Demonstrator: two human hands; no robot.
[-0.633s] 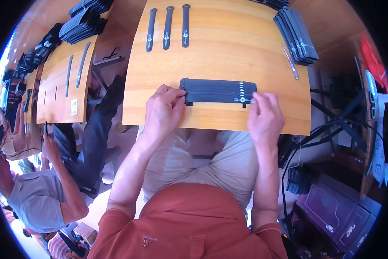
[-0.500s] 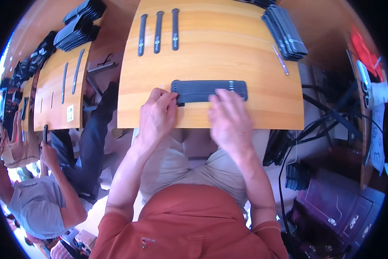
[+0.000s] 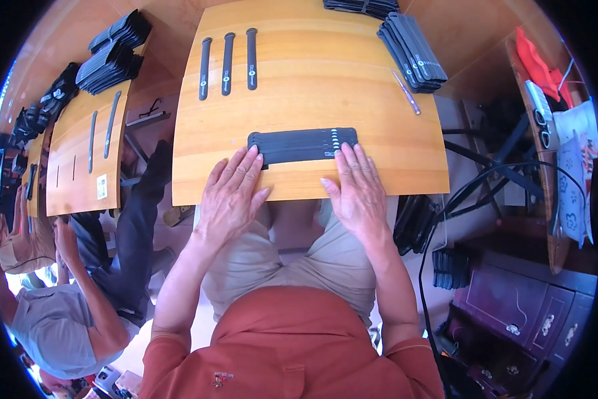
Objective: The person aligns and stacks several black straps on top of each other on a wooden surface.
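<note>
Several dark straps point(image 3: 296, 143) lie side by side in a flat row across the near part of the wooden table point(image 3: 312, 86). Small pale marks line up near their right end. My left hand point(image 3: 229, 193) rests flat at the row's left end, fingertips on the lower edge. At the right end, my right hand point(image 3: 360, 189) lies with fingers stretched out, its fingertips touching the straps. Neither hand grips anything. Farther off to the left, single dark straps with rounded ends, such as the middle strap point(image 3: 228, 65), lie spaced apart.
Bundled straps point(image 3: 412, 53) are stacked at the far right, beside a slim pen-like tool point(image 3: 406, 92). Another bundle point(image 3: 362, 6) sits at the far edge. To the left, a co-worker point(image 3: 59, 319) sits at a second table point(image 3: 79, 166) holding strap stacks point(image 3: 109, 66). A cable point(image 3: 425, 292) hangs at right.
My right hand has come down from a blurred motion onto the straps' right end. My left hand has gone from pinching the left end to lying flat. The view has shifted slightly.
</note>
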